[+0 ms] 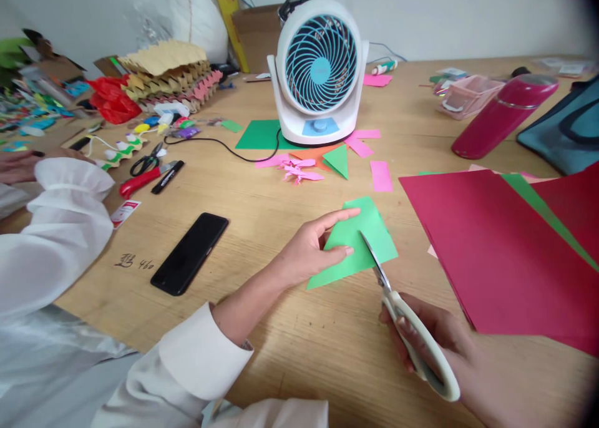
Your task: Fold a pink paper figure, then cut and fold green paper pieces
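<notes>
A light-green, four-cornered paper piece (365, 228) is between the person's two hands, over the bare middle of the pale wooden table (281, 347). The left hand (309, 250) seems to hold it by one side so that the opposite part is free for the blades. Its grip is closed on the paper, thumb lying across the upper face and index finger stretched toward the far edge; the other fingers are mostly hidden, so how they bear on the underside cannot be told. Steel-bladed scissors with cream-white handles (384, 281) reach across the near edge of the paper, tips around its middle. Whether one blade lies beneath the paper cannot be made out.

The right hand (444, 331) has its grip wrapped around the handles, probably to steer the blades from the near right. It comes in from the lower right corner, knuckles outward, while the left forearm slants up from the lower left, its white cuff (206, 353) pushed back from the wrist.

Large crimson paper sheets (505, 253) lie to the right, perhaps set aside to leave working room. Ahead, small pink folded paper shapes (302, 173) lie before a white desk fan with a blue grille (321, 72).
</notes>
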`<state>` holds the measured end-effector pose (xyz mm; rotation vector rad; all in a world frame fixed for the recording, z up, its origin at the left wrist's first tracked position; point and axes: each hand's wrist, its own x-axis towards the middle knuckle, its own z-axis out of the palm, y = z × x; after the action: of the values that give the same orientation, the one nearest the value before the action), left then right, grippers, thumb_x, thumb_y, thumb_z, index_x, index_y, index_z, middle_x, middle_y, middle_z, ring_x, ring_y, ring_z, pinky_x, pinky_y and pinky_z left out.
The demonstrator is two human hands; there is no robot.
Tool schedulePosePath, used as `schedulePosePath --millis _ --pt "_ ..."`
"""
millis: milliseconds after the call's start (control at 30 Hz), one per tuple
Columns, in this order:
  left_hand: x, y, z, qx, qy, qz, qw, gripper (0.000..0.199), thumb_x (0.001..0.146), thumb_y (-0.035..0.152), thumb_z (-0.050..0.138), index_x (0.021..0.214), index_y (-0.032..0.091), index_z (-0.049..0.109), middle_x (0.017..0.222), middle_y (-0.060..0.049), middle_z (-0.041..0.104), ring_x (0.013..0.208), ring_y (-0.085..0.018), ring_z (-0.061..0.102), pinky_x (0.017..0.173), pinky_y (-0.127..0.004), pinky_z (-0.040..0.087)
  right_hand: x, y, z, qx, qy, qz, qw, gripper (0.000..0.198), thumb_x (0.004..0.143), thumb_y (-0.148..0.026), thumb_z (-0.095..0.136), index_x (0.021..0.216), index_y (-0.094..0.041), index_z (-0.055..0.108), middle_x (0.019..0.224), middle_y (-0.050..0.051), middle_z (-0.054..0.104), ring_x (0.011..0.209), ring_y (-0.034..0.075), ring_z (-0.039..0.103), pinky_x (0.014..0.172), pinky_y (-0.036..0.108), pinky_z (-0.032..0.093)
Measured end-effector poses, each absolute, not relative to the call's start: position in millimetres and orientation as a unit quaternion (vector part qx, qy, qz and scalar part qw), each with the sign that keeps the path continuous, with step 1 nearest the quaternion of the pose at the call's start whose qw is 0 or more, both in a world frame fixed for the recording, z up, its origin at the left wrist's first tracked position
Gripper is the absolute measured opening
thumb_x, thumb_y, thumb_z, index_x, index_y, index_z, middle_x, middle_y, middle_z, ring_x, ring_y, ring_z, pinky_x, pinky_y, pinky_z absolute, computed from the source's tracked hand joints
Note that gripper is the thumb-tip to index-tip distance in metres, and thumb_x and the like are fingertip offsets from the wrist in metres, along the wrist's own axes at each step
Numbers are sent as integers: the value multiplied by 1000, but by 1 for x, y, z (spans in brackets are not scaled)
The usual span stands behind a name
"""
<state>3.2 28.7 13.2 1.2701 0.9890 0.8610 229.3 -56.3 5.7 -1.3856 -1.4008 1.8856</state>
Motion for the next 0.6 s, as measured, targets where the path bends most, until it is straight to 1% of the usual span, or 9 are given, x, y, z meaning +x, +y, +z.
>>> schedulePosePath --millis 167,367,500,600 --pt "6 26 13 562 417 368 613 60 78 22 72 136 31 58 101 -2 68 84 -17 62 67 -24 48 229 -55 4 -505 -497 674 210 48 90 -65 51 91 -18 57 59 -3 48 51 11 45 49 24 33" --pt "6 26 14 565 417 370 608 62 77 22 72 137 28 57 107 -4 68 88 -18 62 70 -25 49 228 -57 1 -503 -505 665 224 47 92 -64 49 90 -18 57 58 -3 47 52 11 44 49 24 34" --pt "7 26 14 545 410 365 634 63 78 22 73 138 29 55 111 -4 69 86 -16 63 71 -25 50 227 -56 0 -504 -504 662 232 48 90 -65 51 85 -18 58 58 -3 46 50 11 43 48 23 34" --pt "7 27 13 528 394 389 644 59 79 24 73 136 27 55 114 -6 68 89 -16 65 75 -25 51 226 -54 0 -496 -514 665 219 50 89 -67 51 85 -18 57 58 -3 45 51 11 43 48 23 34"
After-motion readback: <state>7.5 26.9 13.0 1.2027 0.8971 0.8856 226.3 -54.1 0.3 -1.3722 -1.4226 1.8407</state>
